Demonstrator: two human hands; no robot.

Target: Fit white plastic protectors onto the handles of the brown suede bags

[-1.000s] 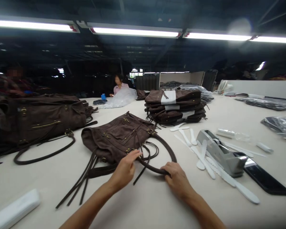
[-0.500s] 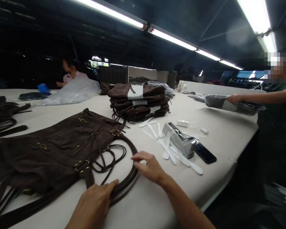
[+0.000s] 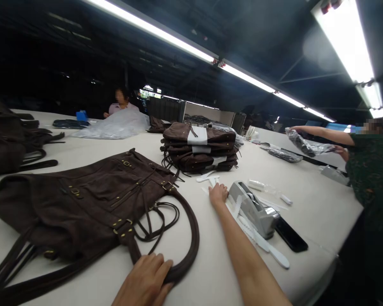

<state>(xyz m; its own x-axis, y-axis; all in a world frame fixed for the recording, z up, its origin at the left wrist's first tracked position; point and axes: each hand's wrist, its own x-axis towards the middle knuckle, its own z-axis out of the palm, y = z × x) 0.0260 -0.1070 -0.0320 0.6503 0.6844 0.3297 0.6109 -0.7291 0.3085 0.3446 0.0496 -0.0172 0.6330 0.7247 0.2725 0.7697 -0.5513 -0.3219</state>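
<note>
A dark brown leather handbag [image 3: 92, 208] lies flat on the white table, its looped handle [image 3: 194, 229] reaching toward me. My left hand [image 3: 147, 276] is closed around the near part of that handle. Farther forward, my right hand [image 3: 218, 194] is curled over the pile of white plastic strips [image 3: 258, 238], which have rounded ends and toothed edges. One strip pokes out beyond its fingertips; how firmly it is gripped is partly hidden. Thin cords [image 3: 162, 216] lie coiled inside the handle loop.
Right of my hand stand a grey tape dispenser [image 3: 252, 208] and a black phone [image 3: 290, 233]. Behind are stacked brown bags [image 3: 199, 148] with white paper bands. More bags [image 3: 6, 140] lie at left. Two co-workers are across and at right, one lifting a plastic-wrapped item [image 3: 306, 144].
My right hand has left the handle and reached forward to the white strips. My left hand stays on the handle. The view has shifted left, and the right co-worker has raised the wrapped item.
</note>
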